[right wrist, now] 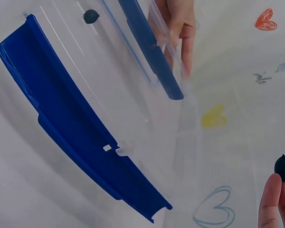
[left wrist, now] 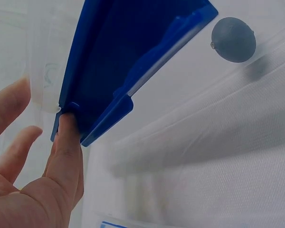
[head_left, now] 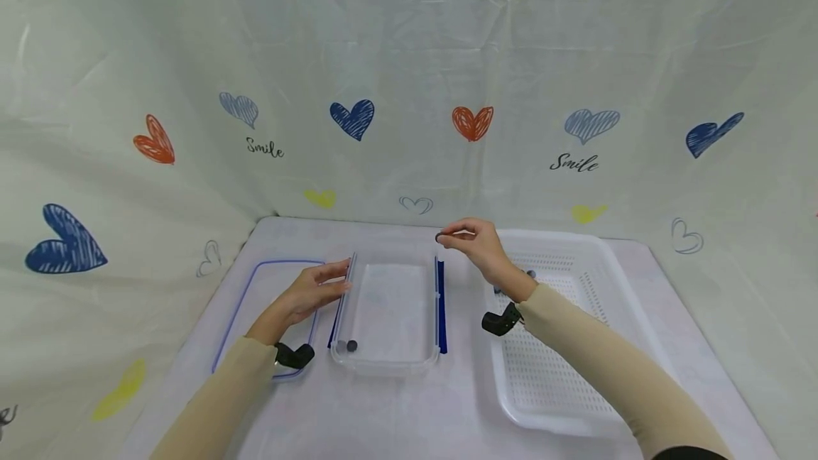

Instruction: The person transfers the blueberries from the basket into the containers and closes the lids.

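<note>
My right hand (head_left: 476,245) pinches a small dark round ball (right wrist: 284,167) between thumb and fingertips, raised by the far right corner of a clear plastic box (head_left: 390,363). A small nub shows on that ball. Against the box's left wall, my left hand (head_left: 311,294) rests with fairly straight fingers. One of its fingers touches the blue latch flap (left wrist: 114,52) hanging there, while others are spread apart. The opposite blue flap (right wrist: 71,104) hangs open on the right side. Inside the box, near its front left corner, lies another dark ball (head_left: 352,346).
A white perforated basket (head_left: 511,403) stands on the right under my right forearm, with dark balls (head_left: 531,274) in it. A clear lid with a blue rim (head_left: 268,297) lies left, partly beneath my left arm. Behind the table hangs a heart-printed sheet (head_left: 409,55).
</note>
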Demonstrator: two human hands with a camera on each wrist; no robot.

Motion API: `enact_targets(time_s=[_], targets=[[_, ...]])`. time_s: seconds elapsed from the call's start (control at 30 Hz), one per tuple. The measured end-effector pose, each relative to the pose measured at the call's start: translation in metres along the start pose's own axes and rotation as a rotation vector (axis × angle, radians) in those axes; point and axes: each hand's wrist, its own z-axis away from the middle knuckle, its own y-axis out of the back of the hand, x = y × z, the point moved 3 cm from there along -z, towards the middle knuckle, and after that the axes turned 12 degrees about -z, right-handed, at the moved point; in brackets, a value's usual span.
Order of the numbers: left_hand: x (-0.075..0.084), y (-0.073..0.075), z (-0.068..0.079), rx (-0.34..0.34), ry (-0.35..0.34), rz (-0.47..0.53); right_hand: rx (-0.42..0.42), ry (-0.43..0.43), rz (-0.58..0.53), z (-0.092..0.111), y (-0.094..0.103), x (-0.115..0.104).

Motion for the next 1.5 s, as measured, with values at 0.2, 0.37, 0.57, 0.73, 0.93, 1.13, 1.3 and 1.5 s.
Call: enact_targets(time_s=[0.2, 0.37, 0.57, 0.73, 0.93, 1.13, 1.3, 1.5], targets=[[0.0, 0.0, -0.001, -0.004, -0.004, 0.011, -0.014, -0.004, 0.021, -0.001, -0.008, 0.002], [0.001, 0.0, -0.001, -0.005, -0.013, 0.017, -0.021, -0.021, 0.02, -0.002, -0.016, 0.004], [0.0, 0.001, 0.001, -0.003, -0.009, 0.027, -0.043, -0.035, 0.017, -0.003, -0.026, 0.012], [0.0, 0.001, 0.001, 0.001, -0.013, 0.029, -0.081, -0.019, 0.022, -0.001, -0.033, 0.018], [0.0, 0.001, 0.0, 0.002, -0.017, 0.026, -0.122, -0.02, 0.024, 0.003, -0.041, 0.023], [-0.001, 0.001, -0.001, -0.003, -0.014, 0.025, -0.115, -0.026, 0.038, 0.005, -0.043, 0.026], [0.0, 0.001, -0.001, -0.002, -0.012, 0.015, -0.083, -0.009, 0.048, 0.005, -0.04, 0.021], [-0.001, 0.0, -0.001, 0.002, 0.002, -0.005, -0.026, -0.008, 0.06, 0.005, -0.031, 0.015]])
